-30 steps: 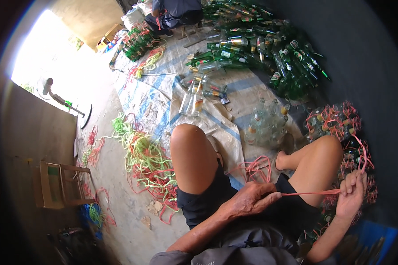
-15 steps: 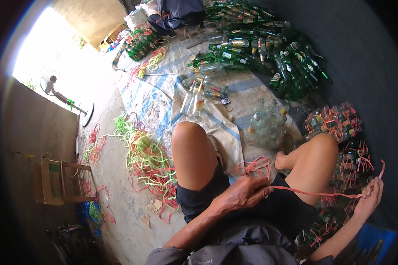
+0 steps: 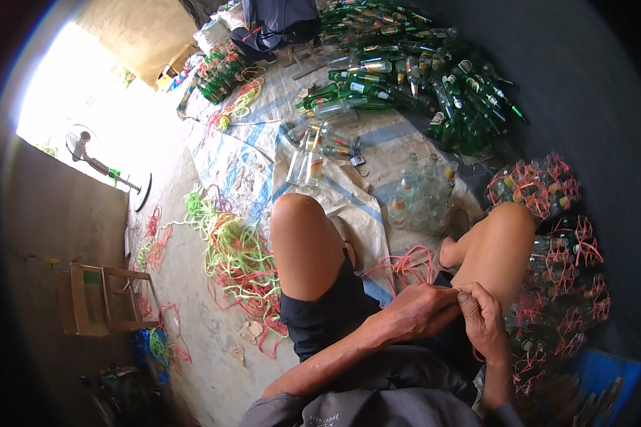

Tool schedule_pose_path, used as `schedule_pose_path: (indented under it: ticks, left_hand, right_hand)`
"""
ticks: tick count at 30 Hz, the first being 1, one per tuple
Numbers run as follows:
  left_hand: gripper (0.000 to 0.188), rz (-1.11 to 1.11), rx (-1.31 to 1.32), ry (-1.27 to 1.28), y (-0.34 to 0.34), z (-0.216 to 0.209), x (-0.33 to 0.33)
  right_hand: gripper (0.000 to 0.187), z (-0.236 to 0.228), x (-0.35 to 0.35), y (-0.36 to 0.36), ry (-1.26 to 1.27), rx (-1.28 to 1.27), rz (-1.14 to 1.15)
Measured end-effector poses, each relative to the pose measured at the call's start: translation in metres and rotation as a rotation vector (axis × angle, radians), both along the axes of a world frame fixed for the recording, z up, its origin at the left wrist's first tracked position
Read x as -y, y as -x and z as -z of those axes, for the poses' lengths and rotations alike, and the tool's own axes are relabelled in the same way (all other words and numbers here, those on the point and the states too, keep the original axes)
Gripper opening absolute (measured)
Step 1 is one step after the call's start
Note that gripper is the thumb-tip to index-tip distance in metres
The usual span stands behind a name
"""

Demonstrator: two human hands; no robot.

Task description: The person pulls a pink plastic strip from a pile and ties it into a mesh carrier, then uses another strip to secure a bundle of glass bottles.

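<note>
Grey wall (image 3: 57, 206) is bordering far L side, w/ wooden chair (image 3: 127, 272) standing nr it. Green/red cord tangle (image 3: 228, 238) is lying on concrete floor (image 3: 203, 356). Pink cord (image 3: 408, 263) is looping just ahead of L hand (image 3: 424, 309), which is curling round its end. R hand (image 3: 488, 320) is meeting L, fingertips touching; can't tell if it's gripping cord too. Cord-tied bottles (image 3: 538, 188) are sitting far R.
</note>
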State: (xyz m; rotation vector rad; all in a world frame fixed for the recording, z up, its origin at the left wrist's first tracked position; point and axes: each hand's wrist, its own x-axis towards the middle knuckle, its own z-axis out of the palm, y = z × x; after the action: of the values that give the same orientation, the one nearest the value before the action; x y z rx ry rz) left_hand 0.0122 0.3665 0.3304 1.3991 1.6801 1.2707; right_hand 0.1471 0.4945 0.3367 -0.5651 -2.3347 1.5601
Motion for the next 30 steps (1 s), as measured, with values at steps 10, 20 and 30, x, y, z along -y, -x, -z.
schedule_pose_path:
  ticks: [10,20,30]
  left_hand:
    - [0.019,-0.028,0.017,0.009,-0.005,0.007,0.005]
    - [0.022,-0.03,0.059,0.102,0.006,0.002,0.013]
    - [0.023,-0.123,0.065,0.118,0.029,0.006,0.03]
  right_hand:
    - [0.023,0.007,0.0,-0.014,0.301,0.113,-0.036]
    - [0.019,-0.002,-0.015,-0.023,0.632,0.007,0.176]
    - [0.024,-0.013,-0.121,-0.089,0.77,-0.556,0.564]
